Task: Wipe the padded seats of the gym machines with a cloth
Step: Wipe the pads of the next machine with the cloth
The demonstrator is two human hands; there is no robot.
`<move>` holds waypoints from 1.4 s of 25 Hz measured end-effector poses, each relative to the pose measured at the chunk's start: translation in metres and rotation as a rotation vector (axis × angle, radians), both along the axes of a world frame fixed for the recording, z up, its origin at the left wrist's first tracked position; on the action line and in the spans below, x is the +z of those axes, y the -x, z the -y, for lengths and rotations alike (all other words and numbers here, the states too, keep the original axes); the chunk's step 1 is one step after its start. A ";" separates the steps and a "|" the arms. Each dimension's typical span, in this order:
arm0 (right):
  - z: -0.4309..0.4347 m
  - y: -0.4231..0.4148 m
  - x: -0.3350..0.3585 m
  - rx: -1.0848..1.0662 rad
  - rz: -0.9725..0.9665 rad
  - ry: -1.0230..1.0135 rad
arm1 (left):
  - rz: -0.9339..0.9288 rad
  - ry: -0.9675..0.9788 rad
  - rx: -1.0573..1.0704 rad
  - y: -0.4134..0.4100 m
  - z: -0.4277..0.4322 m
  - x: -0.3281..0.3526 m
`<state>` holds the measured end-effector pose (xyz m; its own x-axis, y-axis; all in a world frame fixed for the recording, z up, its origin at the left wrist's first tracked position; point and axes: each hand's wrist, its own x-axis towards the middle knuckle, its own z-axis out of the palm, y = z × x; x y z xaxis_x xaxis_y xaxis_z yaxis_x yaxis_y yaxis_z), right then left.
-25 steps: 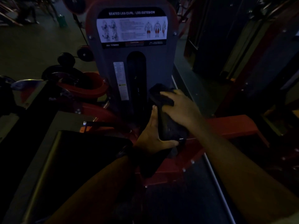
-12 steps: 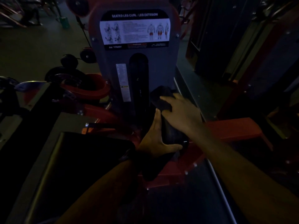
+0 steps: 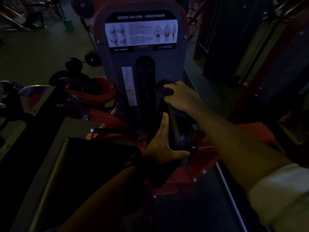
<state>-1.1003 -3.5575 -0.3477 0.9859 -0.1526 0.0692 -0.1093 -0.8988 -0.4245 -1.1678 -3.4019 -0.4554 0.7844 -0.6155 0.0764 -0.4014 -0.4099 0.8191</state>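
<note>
The right hand point(image 3: 182, 97) curls its fingers over a dark crumpled cloth point(image 3: 163, 91), pressing it onto the far end of a black padded roller point(image 3: 179, 133). The left hand point(image 3: 161, 145) braces the roller's left side, its thumb hooked round the near end. Beyond them stands the grey machine tower with its white instruction label point(image 3: 142, 33).

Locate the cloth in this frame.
Head view, right of centre: the dark cloth lies under the right hand on the far end of the black pad, which the left hand holds.
</note>
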 end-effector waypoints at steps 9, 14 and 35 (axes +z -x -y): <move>-0.001 -0.014 0.005 0.005 -0.030 -0.112 | 0.001 -0.034 -0.022 0.001 -0.007 0.006; 0.005 -0.017 0.006 0.057 -0.046 -0.028 | -0.019 -0.043 -0.018 0.000 -0.007 0.006; -0.008 0.031 -0.009 0.040 0.009 0.040 | -0.045 -0.001 -0.030 -0.004 -0.008 0.002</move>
